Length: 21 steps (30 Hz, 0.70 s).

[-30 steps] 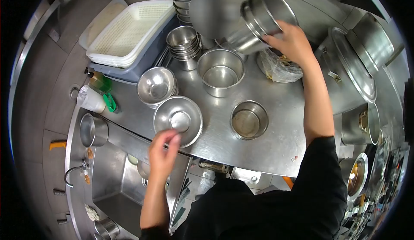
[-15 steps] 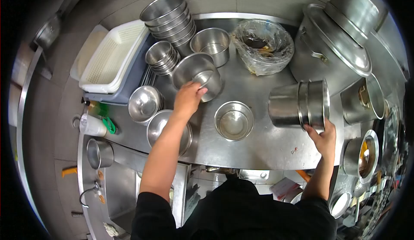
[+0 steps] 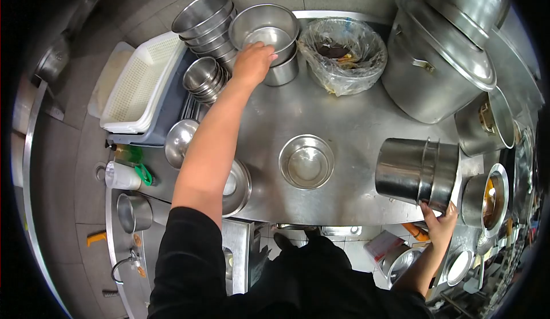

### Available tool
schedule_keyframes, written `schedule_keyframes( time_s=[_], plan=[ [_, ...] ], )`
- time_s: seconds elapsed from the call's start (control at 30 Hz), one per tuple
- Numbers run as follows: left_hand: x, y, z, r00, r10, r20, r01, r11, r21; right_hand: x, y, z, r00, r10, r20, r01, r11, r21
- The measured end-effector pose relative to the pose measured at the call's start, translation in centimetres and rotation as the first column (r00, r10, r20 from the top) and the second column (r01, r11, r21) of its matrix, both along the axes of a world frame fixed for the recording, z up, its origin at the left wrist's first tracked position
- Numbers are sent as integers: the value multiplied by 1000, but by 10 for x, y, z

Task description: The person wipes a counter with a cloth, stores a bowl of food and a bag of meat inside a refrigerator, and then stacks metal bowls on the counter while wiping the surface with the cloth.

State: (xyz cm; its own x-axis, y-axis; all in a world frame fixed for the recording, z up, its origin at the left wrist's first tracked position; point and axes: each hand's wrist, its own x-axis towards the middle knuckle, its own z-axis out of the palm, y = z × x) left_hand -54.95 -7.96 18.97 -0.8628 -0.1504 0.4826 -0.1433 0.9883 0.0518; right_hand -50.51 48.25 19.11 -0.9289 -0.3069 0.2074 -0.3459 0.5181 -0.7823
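Observation:
My left hand [image 3: 254, 62] grips the near rim of a steel pot [image 3: 264, 21], which sits over another steel pot [image 3: 282, 71] at the back of the counter. At the right front, my right hand [image 3: 440, 221] holds a nested stack of steel pots [image 3: 417, 173] by its rim, the stack lying on its side. A round steel bowl [image 3: 306, 162] stands between the hands on the steel counter [image 3: 344, 124]. Left of my left hand are a tall stack of bowls [image 3: 206, 24] and a stack of small bowls [image 3: 201, 75].
A pot lined with a plastic bag [image 3: 344, 55] stands at the back. A large lidded pot [image 3: 429, 61] is at the back right. White baskets [image 3: 140, 90] sit at the left, with a green brush [image 3: 144, 173] nearby. A sink lies at the lower left.
My left hand has carried a pot backward onto the pot behind it. My right hand has moved the nested stack right and toward the counter's front edge.

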Motion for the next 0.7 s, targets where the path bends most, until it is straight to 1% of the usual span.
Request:
schedule_keyframes(
  time_s=[0.07, 0.1, 0.17, 0.2, 0.27, 0.3, 0.33, 0.37, 0.4, 0.43, 0.47, 0.53, 0.6, 0.67, 0.7],
  plan=[
    [-16, -7, -8, 999, -27, 31, 25, 996, 86, 4, 7, -1, 1000, -3, -8, 3, 1000, -27],
    [-22, -14, -11, 999, -29, 33, 26, 996, 90, 7, 5, 2, 1000, -5, -7, 5, 1000, -23],
    [-36, -26, -18, 980, -2, 198, -39, 979, 202, 14, -3, 10, 994, -91, 64, 93, 995, -29],
    [-44, -34, -22, 981, -2, 196, -40, 977, 210, 15, -5, 11, 994, -91, 62, 92, 996, -21],
    [-48, -49, -30, 965, -33, 259, -16, 983, 182, 15, -12, 13, 995, -75, 63, 77, 997, -15],
    [-46, -48, -35, 952, 28, 306, -89, 978, 187, 12, -14, 12, 996, -65, 60, 66, 998, -12],
    [-42, -46, -42, 953, 35, 302, -97, 976, 193, 7, -16, 11, 995, 26, -96, -21, 998, 58],
    [-37, -43, -51, 973, 135, 187, -146, 988, 49, 3, -18, 12, 962, 127, -240, -95, 985, 141],
    [-33, -38, -60, 975, 214, 60, -208, 974, -89, 1, -30, 18, 916, 132, -379, -32, 966, 258],
    [-22, -22, -41, 951, 251, 177, -256, 967, 1, -4, -39, 21, 898, 189, -398, -80, 959, 273],
    [-9, -15, -32, 950, 252, 185, -258, 966, 9, -10, -49, 24, 877, 243, -414, -128, 949, 287],
    [18, -10, -21, 990, 143, 1, -142, 985, 98, -23, -80, 30, 885, 299, -356, -242, 951, 194],
    [64, 1, -6, 993, 76, -86, -56, 974, 220, -40, -106, 35, 779, 445, -442, -309, 886, 347],
    [116, 25, 12, 1000, 9, -25, 3, 900, 436, -52, -123, 31, 781, 460, -423, -245, 847, 471],
    [140, 47, 18, 998, 17, 58, -45, 854, 519, -59, -131, 25, 792, 479, -379, -261, 826, 499]
  ],
)
